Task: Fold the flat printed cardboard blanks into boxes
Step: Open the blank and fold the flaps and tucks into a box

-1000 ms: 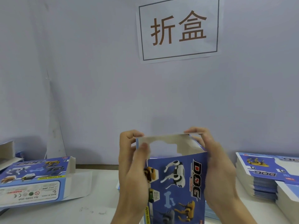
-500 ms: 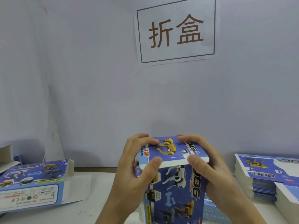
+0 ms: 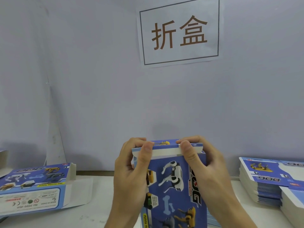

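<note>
While the top lid flap (image 3: 164, 143) is folded over the upright box (image 3: 174, 186), its white tuck strip (image 3: 166, 151) is seen pressed down at the front edge but not yet slid inside. The box is held upright at the centre, above the table (image 3: 98, 214). It is gripped by both hands: the left hand (image 3: 130, 175) is closed round the left wall with the thumb on the strip, and the right hand (image 3: 209, 173) is closed round the right wall likewise. Tucking is judged the step left for this end. One earlier box (image 3: 31, 191), formed with an end open, is laid on its side at the left. A thick stack of flat blanks (image 3: 266, 180) is left unfolded at the right, so much work remains.
</note>
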{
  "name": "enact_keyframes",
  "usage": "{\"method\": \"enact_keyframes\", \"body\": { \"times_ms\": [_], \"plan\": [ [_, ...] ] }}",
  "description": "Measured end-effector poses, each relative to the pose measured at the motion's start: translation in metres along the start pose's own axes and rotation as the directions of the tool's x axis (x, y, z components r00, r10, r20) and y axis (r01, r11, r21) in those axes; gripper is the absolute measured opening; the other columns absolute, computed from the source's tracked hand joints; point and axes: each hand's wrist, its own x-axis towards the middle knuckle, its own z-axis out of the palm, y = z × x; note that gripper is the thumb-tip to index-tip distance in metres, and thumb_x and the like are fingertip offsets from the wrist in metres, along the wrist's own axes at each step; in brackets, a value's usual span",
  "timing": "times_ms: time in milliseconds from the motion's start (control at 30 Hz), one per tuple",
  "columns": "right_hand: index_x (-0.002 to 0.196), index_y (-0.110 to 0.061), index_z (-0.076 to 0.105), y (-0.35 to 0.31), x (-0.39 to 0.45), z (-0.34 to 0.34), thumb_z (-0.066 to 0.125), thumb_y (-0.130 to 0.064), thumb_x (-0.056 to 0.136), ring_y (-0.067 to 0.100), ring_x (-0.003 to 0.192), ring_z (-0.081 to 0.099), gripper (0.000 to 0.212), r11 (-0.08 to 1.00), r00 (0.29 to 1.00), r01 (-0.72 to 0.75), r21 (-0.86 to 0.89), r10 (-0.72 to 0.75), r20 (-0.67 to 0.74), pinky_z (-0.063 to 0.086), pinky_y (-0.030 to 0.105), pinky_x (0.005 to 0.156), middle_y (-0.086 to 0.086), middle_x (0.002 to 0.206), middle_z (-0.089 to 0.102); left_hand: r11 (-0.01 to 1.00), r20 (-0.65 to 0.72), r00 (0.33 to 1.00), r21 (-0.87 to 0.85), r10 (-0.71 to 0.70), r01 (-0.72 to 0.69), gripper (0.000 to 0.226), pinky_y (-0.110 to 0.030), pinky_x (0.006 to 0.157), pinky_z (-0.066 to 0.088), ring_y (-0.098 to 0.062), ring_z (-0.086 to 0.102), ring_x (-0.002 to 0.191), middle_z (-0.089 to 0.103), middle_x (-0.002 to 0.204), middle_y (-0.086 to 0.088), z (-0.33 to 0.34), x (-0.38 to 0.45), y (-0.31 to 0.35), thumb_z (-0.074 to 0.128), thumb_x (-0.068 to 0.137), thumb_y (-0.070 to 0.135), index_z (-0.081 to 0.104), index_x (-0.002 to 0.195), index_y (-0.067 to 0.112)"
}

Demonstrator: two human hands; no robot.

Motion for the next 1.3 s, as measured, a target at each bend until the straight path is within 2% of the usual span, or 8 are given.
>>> {"method": "enact_keyframes", "body": {
  "times_ms": [133,300,367,533,733,967,1067,1300],
  "plan": [
    [0.076,-0.034,0.065,-0.003,0.002,0.0,0.067,-0.058,0.066,0.026,0.063,0.075,0.025,0.997,0.997,-0.075,0.027,0.075,0.007,0.056,0.026,0.048,0.009,0.075,0.077,1.0,0.029,1.0,-0.003,0.001,-0.001,0.041,-0.059,0.06,0.058,-0.033,0.072,0.096,0.067,0.105,0.004,-0.001,-0.001,0.001,0.07,0.076,0.058,0.064,0.092,0.02],
    [0.075,-0.034,0.064,-0.003,0.005,-0.006,0.078,-0.055,0.067,0.031,0.067,0.075,0.027,0.99,0.989,-0.136,0.046,0.134,0.058,0.058,0.031,0.052,0.012,0.08,0.077,0.999,0.08,0.997,-0.031,-0.008,0.011,0.039,-0.07,0.063,0.054,-0.036,0.073,0.093,0.07,0.102,-0.006,-0.004,-0.003,0.001,0.065,0.077,0.055,0.064,0.098,0.023],
    [0.077,-0.031,0.064,-0.004,0.006,-0.01,0.087,-0.05,0.07,0.034,0.071,0.075,0.031,0.987,0.985,-0.149,0.064,0.142,0.101,0.058,0.034,0.055,0.014,0.082,0.076,0.999,0.109,0.994,-0.047,-0.017,0.022,0.036,-0.066,0.062,0.057,-0.037,0.072,0.098,0.07,0.104,-0.004,-0.005,-0.003,0.002,0.067,0.078,0.054,0.064,0.098,0.024],
    [0.08,-0.025,0.065,-0.005,0.006,-0.015,0.077,-0.047,0.058,0.036,0.075,0.075,0.033,0.978,0.971,-0.186,0.092,0.168,0.173,0.057,0.034,0.057,0.014,0.083,0.073,0.991,0.168,0.986,-0.134,-0.009,0.032,0.025,-0.037,0.064,0.061,-0.036,0.069,0.106,0.065,0.113,0.006,-0.006,-0.002,0.001,0.068,0.076,0.046,0.068,0.091,0.026],
    [0.079,-0.022,0.064,-0.004,0.006,-0.014,0.074,-0.034,0.068,0.032,0.073,0.073,0.018,0.964,0.969,-0.205,0.169,0.176,0.173,0.055,0.03,0.052,0.008,0.081,0.069,0.989,0.37,0.929,-0.127,-0.021,0.073,0.042,-0.043,0.073,0.06,-0.028,0.054,0.132,0.049,0.144,0.015,-0.025,0.002,0.003,0.086,0.065,0.057,0.074,0.095,0.03],
    [0.108,-0.032,0.069,-0.002,-0.001,-0.028,0.093,-0.053,0.056,0.035,0.103,0.072,0.061,0.983,0.958,-0.132,0.129,0.094,0.271,0.062,0.046,0.076,-0.009,0.124,0.069,0.996,0.399,0.913,-0.068,0.087,-0.065,0.039,-0.043,0.068,0.063,-0.017,0.057,0.129,0.048,0.147,0.018,-0.019,0.0,0.008,0.081,0.072,0.056,0.079,0.097,0.026],
    [0.09,-0.027,0.077,0.001,-0.001,-0.027,0.094,-0.058,0.049,0.028,0.12,0.065,0.054,0.995,0.981,-0.058,0.075,0.043,0.188,0.061,0.048,0.078,-0.016,0.139,0.058,0.995,0.383,0.92,-0.081,0.079,-0.052,0.039,-0.042,0.07,0.062,-0.021,0.055,0.131,0.05,0.147,0.017,-0.019,0.001,0.005,0.081,0.072,0.053,0.08,0.096,0.022],
    [0.074,-0.019,0.08,0.007,0.001,-0.027,0.093,-0.059,0.049,0.032,0.119,0.065,0.05,0.994,0.99,-0.034,0.1,0.02,0.137,0.06,0.053,0.077,-0.009,0.136,0.061,0.994,0.389,0.915,-0.045,0.105,-0.095,0.039,-0.038,0.075,0.062,-0.019,0.051,0.135,0.05,0.149,0.015,-0.024,0.003,-0.001,0.079,0.077,0.05,0.081,0.099,0.018]
  ]
}}
